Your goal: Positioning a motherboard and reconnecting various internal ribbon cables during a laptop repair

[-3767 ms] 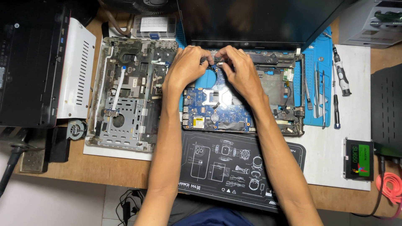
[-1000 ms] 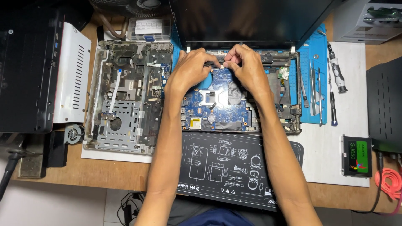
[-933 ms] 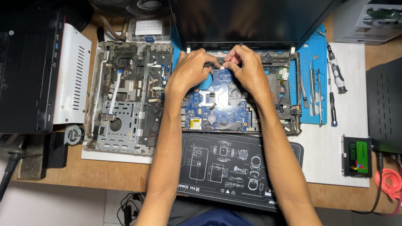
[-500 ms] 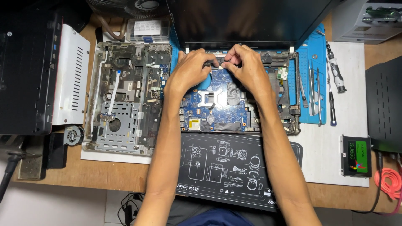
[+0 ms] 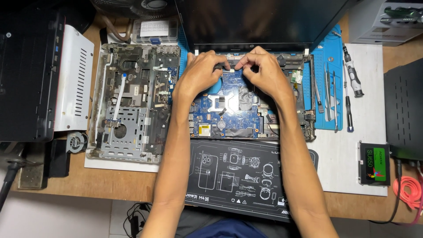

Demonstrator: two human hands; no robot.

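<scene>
We're mid-teardown: palmrest cover (image 5: 132, 101) already off, lying at surface's left. Left hand (image 5: 200, 72) and right hand (image 5: 264, 72) fingers pinching narrow connector strip (image 5: 227, 67) at motherboard (image 5: 224, 105) rear edge; board not out yet.

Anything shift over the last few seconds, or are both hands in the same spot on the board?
Hardly anything moved. The left hand and right hand stay together at the far edge of the blue motherboard, fingers pinching a small part there. Only the camera view drifted slightly. Screwdrivers and grey laptop cover unchanged.
</scene>
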